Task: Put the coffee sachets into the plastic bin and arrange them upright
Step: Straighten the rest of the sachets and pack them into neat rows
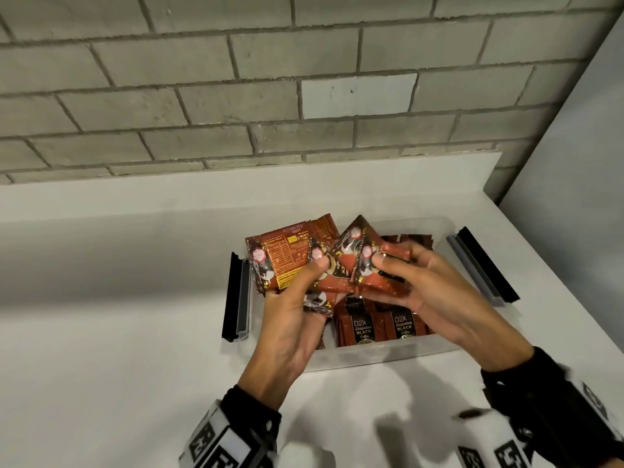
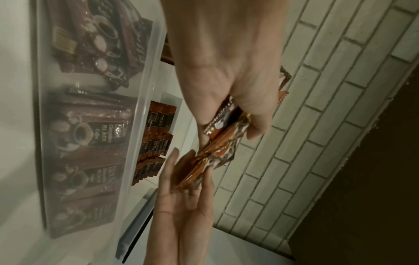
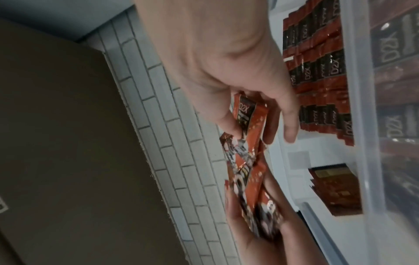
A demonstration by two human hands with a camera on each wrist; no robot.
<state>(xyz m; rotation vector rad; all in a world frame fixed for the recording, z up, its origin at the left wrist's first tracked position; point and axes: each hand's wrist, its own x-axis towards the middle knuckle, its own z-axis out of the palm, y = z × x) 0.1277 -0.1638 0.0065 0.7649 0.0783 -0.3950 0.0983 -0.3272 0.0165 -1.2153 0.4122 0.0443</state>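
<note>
A clear plastic bin (image 1: 371,358) stands on the white counter (image 1: 118,332). Red-brown coffee sachets (image 1: 381,327) stand upright in rows inside it (image 2: 156,136) (image 3: 317,71). Above the bin both hands hold one fanned, untidy bunch of sachets (image 1: 341,265). My left hand (image 1: 314,282) grips the bunch's left part, thumb on top (image 2: 226,122). My right hand (image 1: 401,265) pinches the right part (image 3: 249,122). The bin's left end is hidden behind the bunch and my left hand.
Black and grey latch handles stick out from the bin's left end (image 1: 236,298) and right end (image 1: 479,265). A grey brick wall (image 1: 304,96) rises behind the counter. A white wall (image 1: 574,197) closes the right side.
</note>
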